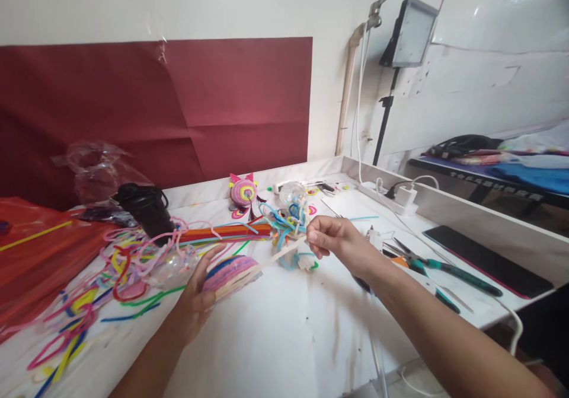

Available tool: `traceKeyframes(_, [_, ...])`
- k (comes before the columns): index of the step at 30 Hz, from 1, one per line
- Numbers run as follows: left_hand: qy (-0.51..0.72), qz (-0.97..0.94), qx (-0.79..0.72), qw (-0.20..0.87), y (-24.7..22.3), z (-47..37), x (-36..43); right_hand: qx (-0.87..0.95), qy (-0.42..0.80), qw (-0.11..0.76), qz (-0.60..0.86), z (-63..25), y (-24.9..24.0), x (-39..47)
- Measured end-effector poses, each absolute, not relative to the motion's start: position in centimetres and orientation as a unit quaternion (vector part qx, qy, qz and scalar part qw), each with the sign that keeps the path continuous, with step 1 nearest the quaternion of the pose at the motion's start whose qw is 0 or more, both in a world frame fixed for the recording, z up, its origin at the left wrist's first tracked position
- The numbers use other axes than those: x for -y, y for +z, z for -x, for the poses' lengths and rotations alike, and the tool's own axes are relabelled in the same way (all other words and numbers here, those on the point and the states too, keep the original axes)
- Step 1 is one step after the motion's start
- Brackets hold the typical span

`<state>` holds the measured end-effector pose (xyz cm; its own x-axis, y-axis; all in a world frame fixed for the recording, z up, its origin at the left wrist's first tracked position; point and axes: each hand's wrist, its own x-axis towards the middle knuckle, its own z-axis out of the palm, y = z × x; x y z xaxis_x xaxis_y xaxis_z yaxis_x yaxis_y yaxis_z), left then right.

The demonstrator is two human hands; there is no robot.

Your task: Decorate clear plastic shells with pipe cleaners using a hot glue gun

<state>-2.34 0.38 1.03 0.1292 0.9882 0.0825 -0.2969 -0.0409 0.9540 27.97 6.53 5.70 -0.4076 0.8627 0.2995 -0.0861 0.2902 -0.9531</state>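
Observation:
My left hand [198,294] holds a rounded piece [231,273] banded in blue, purple, pink and cream, fingers behind it and thumb at its lower left edge. From that piece a cream strip [282,251] runs up to the right, and my right hand [323,238] pinches its far end between thumb and fingers. Behind the right hand lies a tangle of blue and cream pipe cleaners [284,220]. A bundle of orange and red pipe cleaners [226,232] lies behind the rounded piece.
Loose coloured pipe cleaners [124,267] and a black object [146,211] are at the left. A pink figure with ears [243,191] sits at the back. Pliers [462,276], a black phone-like slab [486,258] and a white charger [405,196] lie at the right, near a lamp [411,33].

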Motion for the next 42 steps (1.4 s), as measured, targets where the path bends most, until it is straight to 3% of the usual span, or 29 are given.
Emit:
traceKeyframes(8, [0.531,-0.479,-0.363,0.597,1.1,2.3,-0.2,0.63,0.611,0.381,0.29,-29.1,6.3,-6.6])
traceKeyframes(15, [0.513,-0.469,-0.343,0.632,1.4,1.7,0.2,0.547,0.731,0.362,0.19,-28.9,6.2,-6.8])
traceKeyframes(21, [0.518,-0.472,-0.353,0.62,1.4,2.0,-0.1,0.508,0.772,0.328,0.198,-28.8,5.6,-7.4])
traceKeyframes(28, [0.515,-0.476,-0.356,0.618,1.1,2.3,-0.4,0.5,0.788,0.295,0.206,-29.0,5.3,-8.3])
traceKeyframes(35, [0.538,-0.466,-0.38,0.591,0.2,3.0,-1.1,0.591,0.724,0.257,0.245,-30.1,5.5,-8.2])
traceKeyframes(42, [0.509,-0.484,-0.37,0.608,0.8,2.6,-0.9,0.598,0.692,0.293,0.277,-30.1,5.2,-7.8])
